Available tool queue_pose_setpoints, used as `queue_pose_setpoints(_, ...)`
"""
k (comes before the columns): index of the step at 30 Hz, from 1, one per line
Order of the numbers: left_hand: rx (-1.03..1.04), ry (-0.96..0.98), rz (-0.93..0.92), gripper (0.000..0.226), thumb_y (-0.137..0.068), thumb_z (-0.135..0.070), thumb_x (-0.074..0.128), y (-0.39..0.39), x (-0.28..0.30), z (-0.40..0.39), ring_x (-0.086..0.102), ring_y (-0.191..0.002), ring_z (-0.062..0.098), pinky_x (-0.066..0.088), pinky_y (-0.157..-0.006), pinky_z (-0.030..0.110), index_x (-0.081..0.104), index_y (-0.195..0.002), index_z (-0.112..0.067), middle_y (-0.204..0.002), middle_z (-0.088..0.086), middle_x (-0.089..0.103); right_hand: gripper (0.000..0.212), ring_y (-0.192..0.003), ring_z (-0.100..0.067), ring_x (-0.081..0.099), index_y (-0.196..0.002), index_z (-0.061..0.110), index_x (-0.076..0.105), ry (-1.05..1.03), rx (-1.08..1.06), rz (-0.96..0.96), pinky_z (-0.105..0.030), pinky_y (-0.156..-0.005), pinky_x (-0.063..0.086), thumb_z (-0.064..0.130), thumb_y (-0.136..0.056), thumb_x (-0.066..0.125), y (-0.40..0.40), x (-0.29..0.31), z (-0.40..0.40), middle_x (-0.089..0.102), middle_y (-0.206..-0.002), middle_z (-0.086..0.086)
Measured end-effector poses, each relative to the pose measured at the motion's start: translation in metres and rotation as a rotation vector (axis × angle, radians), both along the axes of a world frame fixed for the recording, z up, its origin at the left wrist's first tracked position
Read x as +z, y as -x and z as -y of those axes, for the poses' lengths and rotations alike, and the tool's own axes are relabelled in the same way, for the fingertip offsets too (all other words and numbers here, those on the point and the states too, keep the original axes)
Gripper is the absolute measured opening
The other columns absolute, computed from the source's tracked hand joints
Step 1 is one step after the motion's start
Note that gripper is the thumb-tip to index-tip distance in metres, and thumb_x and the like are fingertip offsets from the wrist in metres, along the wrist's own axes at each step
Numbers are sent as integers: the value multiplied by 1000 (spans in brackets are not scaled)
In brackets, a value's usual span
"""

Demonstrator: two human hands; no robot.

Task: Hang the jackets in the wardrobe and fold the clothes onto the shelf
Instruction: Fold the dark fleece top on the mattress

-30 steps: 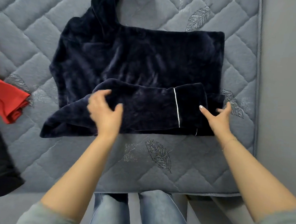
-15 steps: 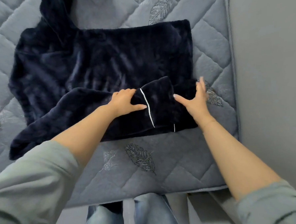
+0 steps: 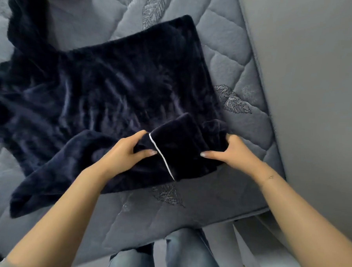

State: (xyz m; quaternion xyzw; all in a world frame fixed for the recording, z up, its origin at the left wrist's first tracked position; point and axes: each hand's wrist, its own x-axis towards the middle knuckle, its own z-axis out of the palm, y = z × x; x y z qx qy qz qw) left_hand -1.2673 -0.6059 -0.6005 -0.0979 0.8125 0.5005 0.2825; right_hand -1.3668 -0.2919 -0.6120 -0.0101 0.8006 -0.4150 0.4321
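Left hand (image 3: 127,151) and right hand (image 3: 231,151) fingers both gripping folded cuff of navy velvet garment (image 3: 104,92), lying on mattress (image 3: 226,60)

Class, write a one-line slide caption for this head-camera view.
Both hands, left hand and right hand, grip the folded sleeve cuff of a navy plush top on a quilted mattress.

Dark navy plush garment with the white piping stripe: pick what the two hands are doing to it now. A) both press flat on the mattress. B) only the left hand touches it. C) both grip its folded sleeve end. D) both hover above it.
C: the left hand and right hand both curl round the folded sleeve end of the dark navy plush garment, either side of the white piping stripe.
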Motion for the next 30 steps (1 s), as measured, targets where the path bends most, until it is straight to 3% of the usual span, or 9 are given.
queue_pose_setpoints(3, -60, 13, 42, 41, -78, -67, 64, 11, 2, 0, 64, -89, -9, 47, -71, 9, 52, -113, -50, -104, -34, 66, 49, -92, 18, 62, -92, 44, 68, -10, 28, 10, 2, -72, 43, 69, -54, 83, 5, 5, -11, 70, -95, 34)
queue_pose_setpoints(5, -105, 119, 53, 42, -79, -64, 63, 21, -11, -8, 59, -89, -15, 46, -72, 8, 46, -112, -45, -96, -40, 62, 50, -98, 10, 64, -104, 33, 68, -54, 43, -53, -9, -83, 48, 58, -63, 83, 16, -8, -12, 72, -102, 22)
queue_pose_setpoints(9, -145, 408, -21, 41, -91, -45, 63, 38, -44, -30, 63, -92, 22, 39, -97, 35, 52, -120, -17, -98, -2, 70, 43, -114, -20, 61, -122, 9, 61, -184, -33, -151, -39, -99, 48, 28, -86, 75, 25, -37, -11, 67, -121, -5)
queue_pose_setpoints(11, -76, 435, -44, 39, -92, -42, 64, 41, -51, -31, 63, -91, 26, 39, -95, 36, 53, -119, -16, -95, 2, 70, 30, -109, -19, 62, -116, 11, 61, -146, -106, -198, -37, -94, 50, 26, -92, 69, 20, -41, -8, 68, -114, -1)
queue_pose_setpoints(13, 80, 316, -36, 30, -90, -39, 68, 39, -49, -24, 63, -92, 19, 44, -87, 34, 53, -113, -28, -93, -11, 68, 16, -101, -10, 63, -109, 19, 61, -42, -225, -260, -32, -91, 51, 23, -95, 65, 17, -41, -4, 68, -104, 9)
queue_pose_setpoints(16, 217, 242, -71, 26, -88, -40, 70, 32, -47, -13, 63, -95, 9, 47, -85, 29, 50, -103, -45, -93, -23, 65, 24, -106, -10, 62, -119, 20, 62, 14, -325, -340, -29, -98, 48, 21, -95, 64, 21, -41, 2, 68, -108, 8)
queue_pose_setpoints(20, 216, 272, -33, 31, -88, -44, 69, 35, -49, -15, 62, -101, 16, 49, -90, 33, 55, -111, -31, -104, -7, 69, 34, -119, -19, 57, -131, 9, 58, -124, -303, -383, -33, -108, 42, 12, -97, 58, 22, -42, 11, 62, -127, -2)
queue_pose_setpoints(24, 265, 294, -99, 25, -87, -43, 69, 40, -48, -17, 61, -95, 17, 50, -86, 39, 53, -102, -32, -101, -7, 67, 35, -117, -18, 54, -128, 7, 59, -123, -252, -780, -35, -105, 43, 15, -93, 58, -1, -28, 32, 56, -124, -7)
queue_pose_setpoints(30, 323, 374, -210, 38, -87, -42, 70, 29, -51, -18, 53, -104, 23, 41, -94, 34, 57, -118, -27, -105, -7, 60, 74, -131, -4, 45, -146, 27, 38, 57, -195, -201, -22, -109, 37, 42, -83, 75, -25, -25, 60, 49, -142, 6)
